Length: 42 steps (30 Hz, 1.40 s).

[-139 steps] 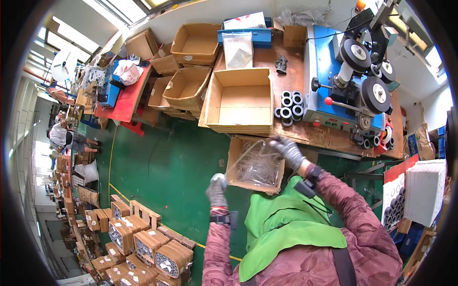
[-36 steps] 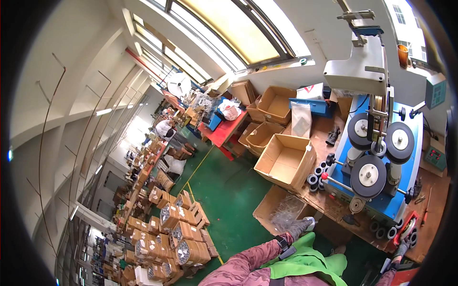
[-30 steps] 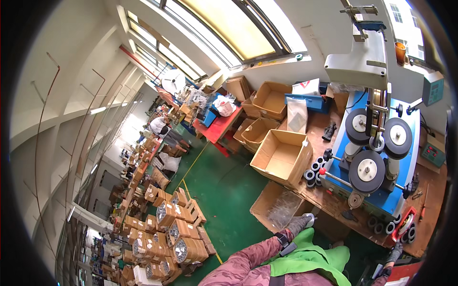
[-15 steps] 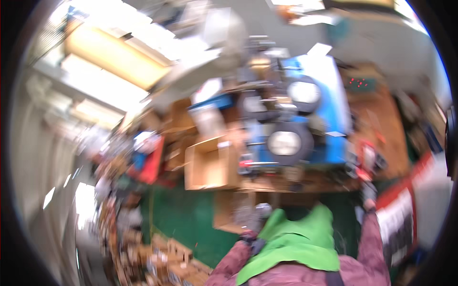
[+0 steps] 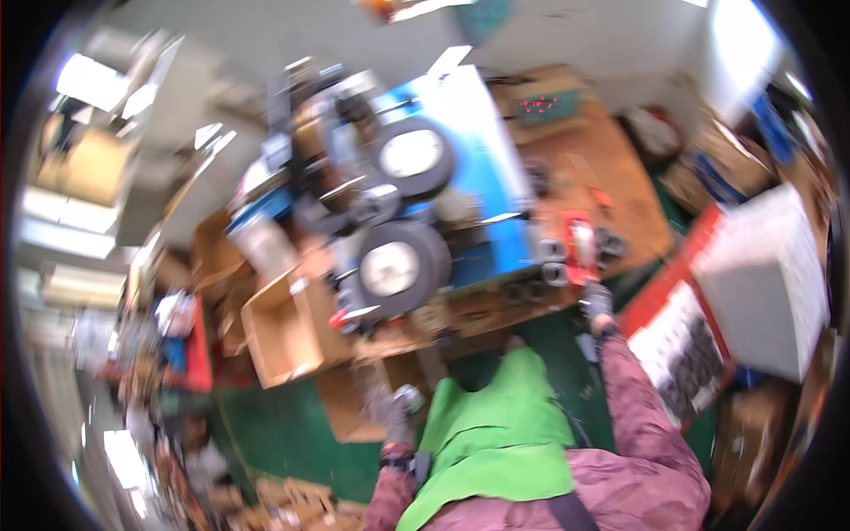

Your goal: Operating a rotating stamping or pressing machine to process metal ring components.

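My right hand (image 5: 598, 303), in a grey glove, reaches forward to the right part of the brown workbench (image 5: 611, 177). Its fingers are closed around the near end of a red tape dispenser (image 5: 580, 248) with a pale roll in it. Several dark ring-shaped parts lie close to the dispenser. My left hand (image 5: 397, 419), also gloved, hangs low beside the green apron (image 5: 496, 434), in front of an open carton (image 5: 347, 403) under the bench. Its fingers look curled around a small, pale, rounded thing (image 5: 409, 397), too blurred to name.
A machine with large dark discs, one of them a near disc (image 5: 398, 268), stands on a blue surface (image 5: 487, 177). An open cardboard box (image 5: 288, 327) sits at the bench's left. To the right are a red-and-white box (image 5: 677, 354) and a white foam block (image 5: 770, 274).
The view has swung to the right, so bench and machine sit farther left. My right hand stays at the tape dispenser; my left hand stays low.
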Motion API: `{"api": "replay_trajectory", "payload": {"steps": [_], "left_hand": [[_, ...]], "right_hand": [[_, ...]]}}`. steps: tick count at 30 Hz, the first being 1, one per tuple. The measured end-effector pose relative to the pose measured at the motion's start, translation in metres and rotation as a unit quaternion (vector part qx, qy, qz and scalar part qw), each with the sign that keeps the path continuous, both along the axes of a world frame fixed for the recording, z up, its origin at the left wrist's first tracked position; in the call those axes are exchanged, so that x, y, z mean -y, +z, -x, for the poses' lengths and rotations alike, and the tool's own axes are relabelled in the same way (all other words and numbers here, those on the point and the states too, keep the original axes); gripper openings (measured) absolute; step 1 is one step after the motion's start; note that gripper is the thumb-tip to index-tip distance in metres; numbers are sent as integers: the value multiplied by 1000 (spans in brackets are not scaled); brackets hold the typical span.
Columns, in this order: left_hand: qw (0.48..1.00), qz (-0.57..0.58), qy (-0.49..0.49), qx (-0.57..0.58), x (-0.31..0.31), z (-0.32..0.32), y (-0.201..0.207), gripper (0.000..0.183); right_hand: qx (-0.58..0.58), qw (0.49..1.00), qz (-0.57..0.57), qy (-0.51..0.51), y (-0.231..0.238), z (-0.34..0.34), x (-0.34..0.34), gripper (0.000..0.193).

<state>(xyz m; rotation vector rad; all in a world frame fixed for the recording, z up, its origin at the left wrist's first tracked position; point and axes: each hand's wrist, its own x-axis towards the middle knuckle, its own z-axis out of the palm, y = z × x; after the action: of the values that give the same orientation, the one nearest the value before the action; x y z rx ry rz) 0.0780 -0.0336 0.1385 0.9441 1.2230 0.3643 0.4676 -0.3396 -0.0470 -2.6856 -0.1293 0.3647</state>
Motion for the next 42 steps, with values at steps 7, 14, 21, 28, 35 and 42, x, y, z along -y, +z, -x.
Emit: {"api": "replay_trajectory", "payload": {"steps": [7, 14, 21, 28, 35, 42], "left_hand": [[888, -391, -118, -211, 21, 57, 6, 32], [975, -68, 199, -74, 47, 114, 8, 28], [961, -50, 253, -94, 102, 203, 0, 23], [916, -2, 402, -14, 155, 283, 2, 27], [926, -122, 356, 37, 175, 321, 22, 30], [940, -77, 331, 31, 182, 328, 21, 32]], "right_hand": [[-191, 875, -438, -74, -62, 1, 26, 44], [-324, 906, -269, -37, -60, 8, -1, 28], [-471, 864, -180, 10, -83, 69, -13, 17], [-596, 789, -150, 21, -150, 115, -3, 21], [-541, 797, -218, 154, 0, 255, -108, 13], [-456, 791, -225, 340, 178, 339, -188, 3]]}}
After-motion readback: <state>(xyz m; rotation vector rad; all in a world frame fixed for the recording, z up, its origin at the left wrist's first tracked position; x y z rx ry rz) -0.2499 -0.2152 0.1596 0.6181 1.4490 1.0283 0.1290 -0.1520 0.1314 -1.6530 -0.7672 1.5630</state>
